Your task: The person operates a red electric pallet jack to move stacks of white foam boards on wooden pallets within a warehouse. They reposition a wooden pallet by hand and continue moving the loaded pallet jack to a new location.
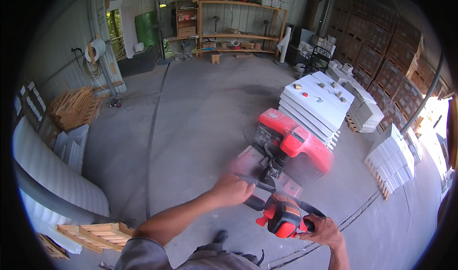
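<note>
A red and black electric pallet jack (298,136) stands just ahead of me, its tiller head (285,217) pointing back toward my body. My left hand (232,190) is closed round the left side of the black handle loop. On the loop's right end, my right hand (320,229) is wrapped round the grip, beside the red controls. In front of the jack's body sits a stack of white panels (310,109), with several small blocks and a red item on its top. The forks are hidden.
Stacks of white boards on pallets (391,158) stand on the right, backed by tall brown cartons (369,55). A wooden shelf (241,35) lines the far wall. On the left are a big foam roll (57,174), wooden slats (76,109) and a wooden pallet (98,235).
</note>
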Demonstrator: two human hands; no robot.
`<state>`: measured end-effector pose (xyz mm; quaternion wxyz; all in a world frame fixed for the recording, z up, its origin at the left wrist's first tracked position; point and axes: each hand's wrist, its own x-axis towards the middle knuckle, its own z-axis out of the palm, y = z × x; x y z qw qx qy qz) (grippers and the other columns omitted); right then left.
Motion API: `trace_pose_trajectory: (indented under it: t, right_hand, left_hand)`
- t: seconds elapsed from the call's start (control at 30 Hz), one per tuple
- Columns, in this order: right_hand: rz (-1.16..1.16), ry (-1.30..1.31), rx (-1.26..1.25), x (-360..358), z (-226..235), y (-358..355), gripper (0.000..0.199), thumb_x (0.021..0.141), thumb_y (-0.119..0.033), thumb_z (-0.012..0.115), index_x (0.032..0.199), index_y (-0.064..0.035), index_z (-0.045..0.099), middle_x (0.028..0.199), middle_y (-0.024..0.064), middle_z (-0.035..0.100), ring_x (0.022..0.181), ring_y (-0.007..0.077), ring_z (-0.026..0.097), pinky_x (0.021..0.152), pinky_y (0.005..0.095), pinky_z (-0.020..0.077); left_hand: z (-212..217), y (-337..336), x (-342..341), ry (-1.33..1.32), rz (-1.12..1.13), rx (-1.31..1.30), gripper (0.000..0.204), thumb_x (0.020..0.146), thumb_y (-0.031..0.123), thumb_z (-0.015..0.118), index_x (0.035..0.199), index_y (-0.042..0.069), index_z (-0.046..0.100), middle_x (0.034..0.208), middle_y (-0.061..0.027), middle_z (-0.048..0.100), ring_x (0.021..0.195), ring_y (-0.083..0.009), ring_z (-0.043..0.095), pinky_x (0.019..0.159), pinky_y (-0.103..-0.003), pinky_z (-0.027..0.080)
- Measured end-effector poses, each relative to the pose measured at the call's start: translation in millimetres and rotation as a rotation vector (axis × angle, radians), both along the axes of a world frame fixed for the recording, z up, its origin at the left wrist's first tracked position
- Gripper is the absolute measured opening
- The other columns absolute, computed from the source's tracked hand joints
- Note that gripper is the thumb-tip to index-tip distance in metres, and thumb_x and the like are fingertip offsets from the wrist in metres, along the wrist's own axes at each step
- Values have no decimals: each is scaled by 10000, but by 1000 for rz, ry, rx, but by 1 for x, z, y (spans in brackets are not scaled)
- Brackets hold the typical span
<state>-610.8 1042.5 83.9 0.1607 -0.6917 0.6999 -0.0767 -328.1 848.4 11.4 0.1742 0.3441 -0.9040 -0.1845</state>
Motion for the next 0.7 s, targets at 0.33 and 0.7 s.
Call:
trace_pose_trajectory:
  t: [0.33, 0.7]
  right_hand:
    - [195, 149, -175, -1, -56, 16, 606, 665, -664, 792, 684, -91, 595, 559, -2, 614, 515, 246, 642, 538, 357, 524]
    - [204, 140, -199, 17, -94, 63, 521, 710, -604, 779, 710, -113, 604, 605, 9, 647, 552, 242, 664, 527, 368, 518]
  left_hand:
    - [-26, 44, -10, 123, 293, -9, 434, 939, 362, 530, 721, 20, 685, 718, -198, 678, 749, -390, 675, 719, -498, 521]
    - [-51, 106, 1, 119, 415, 23, 499, 953, 392, 498, 648, 44, 685, 681, -145, 666, 817, -369, 660, 818, -468, 481]
